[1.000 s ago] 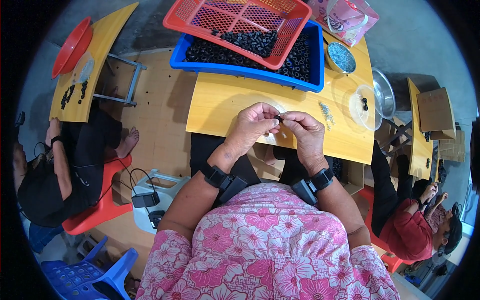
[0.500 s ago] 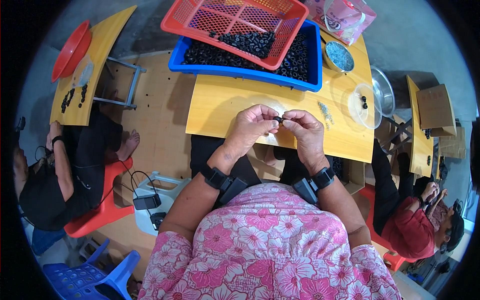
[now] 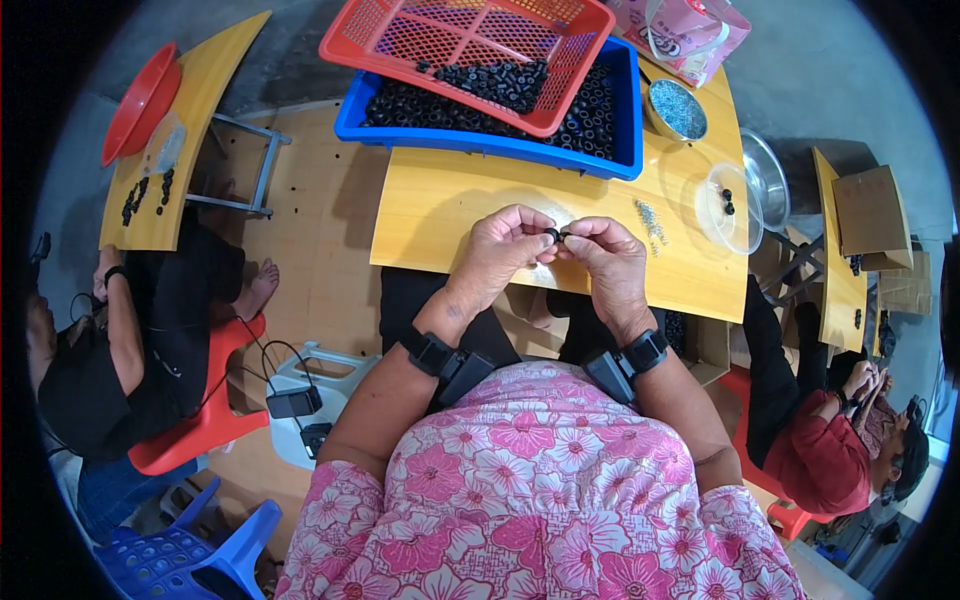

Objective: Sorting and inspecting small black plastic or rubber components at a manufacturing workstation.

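My left hand point(image 3: 503, 250) and my right hand point(image 3: 607, 262) meet fingertip to fingertip over the near edge of a yellow wooden table point(image 3: 450, 210). Between them they pinch a small black ring-shaped part point(image 3: 556, 236). Both wrists carry black bands. Beyond the hands stands a blue tray point(image 3: 420, 135) full of the same black parts, with a red mesh basket point(image 3: 380, 30) resting tilted on top of it and holding more of them.
A small pile of tiny metal pieces point(image 3: 652, 221), a clear lid with a few black parts point(image 3: 730, 205) and a metal bowl of grey bits point(image 3: 677, 108) sit on the right. Two seated people work at side tables: one left point(image 3: 110, 360), one right point(image 3: 830, 450).
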The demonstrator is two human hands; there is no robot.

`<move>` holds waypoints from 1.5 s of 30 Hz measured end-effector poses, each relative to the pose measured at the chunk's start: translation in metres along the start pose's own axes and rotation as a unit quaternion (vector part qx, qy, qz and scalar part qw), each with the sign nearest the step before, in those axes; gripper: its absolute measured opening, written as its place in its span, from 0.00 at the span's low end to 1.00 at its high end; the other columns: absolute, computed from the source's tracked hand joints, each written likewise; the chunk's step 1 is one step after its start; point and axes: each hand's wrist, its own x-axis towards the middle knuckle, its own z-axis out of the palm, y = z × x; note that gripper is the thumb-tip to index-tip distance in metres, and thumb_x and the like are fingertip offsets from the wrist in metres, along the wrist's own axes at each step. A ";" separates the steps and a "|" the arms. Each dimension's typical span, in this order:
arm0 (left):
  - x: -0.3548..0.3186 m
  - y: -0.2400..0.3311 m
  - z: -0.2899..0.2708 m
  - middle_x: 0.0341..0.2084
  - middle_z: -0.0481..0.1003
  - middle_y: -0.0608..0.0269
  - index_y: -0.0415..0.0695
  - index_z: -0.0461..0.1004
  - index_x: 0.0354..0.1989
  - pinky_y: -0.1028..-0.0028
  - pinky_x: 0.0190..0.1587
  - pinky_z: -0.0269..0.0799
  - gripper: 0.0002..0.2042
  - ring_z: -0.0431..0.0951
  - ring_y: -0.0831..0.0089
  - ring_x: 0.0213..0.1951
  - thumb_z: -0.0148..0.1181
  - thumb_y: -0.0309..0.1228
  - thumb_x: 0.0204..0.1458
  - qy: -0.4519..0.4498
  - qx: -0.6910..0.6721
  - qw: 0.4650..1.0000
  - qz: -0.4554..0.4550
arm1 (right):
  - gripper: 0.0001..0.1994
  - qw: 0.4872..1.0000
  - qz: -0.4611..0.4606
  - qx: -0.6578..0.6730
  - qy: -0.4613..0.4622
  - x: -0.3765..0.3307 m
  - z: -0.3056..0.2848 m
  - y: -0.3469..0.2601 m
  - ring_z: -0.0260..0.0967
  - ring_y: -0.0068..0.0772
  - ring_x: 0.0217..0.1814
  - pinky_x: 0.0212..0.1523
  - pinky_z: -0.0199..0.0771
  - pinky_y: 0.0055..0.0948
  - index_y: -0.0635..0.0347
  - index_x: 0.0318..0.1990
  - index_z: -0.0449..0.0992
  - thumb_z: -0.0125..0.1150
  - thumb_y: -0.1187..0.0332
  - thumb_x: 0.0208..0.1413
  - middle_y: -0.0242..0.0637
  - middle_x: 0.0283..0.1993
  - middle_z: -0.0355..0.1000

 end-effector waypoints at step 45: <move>-0.003 0.000 0.005 0.35 0.73 0.63 0.38 0.70 0.42 0.78 0.42 0.75 0.07 0.75 0.78 0.35 0.56 0.22 0.56 0.019 0.024 0.999 0.038 | 0.06 0.965 -0.140 -0.219 -0.018 0.004 0.002 -0.008 0.69 0.15 0.30 0.34 0.72 0.17 0.64 0.33 0.78 0.63 0.82 0.47 0.28 0.31 0.74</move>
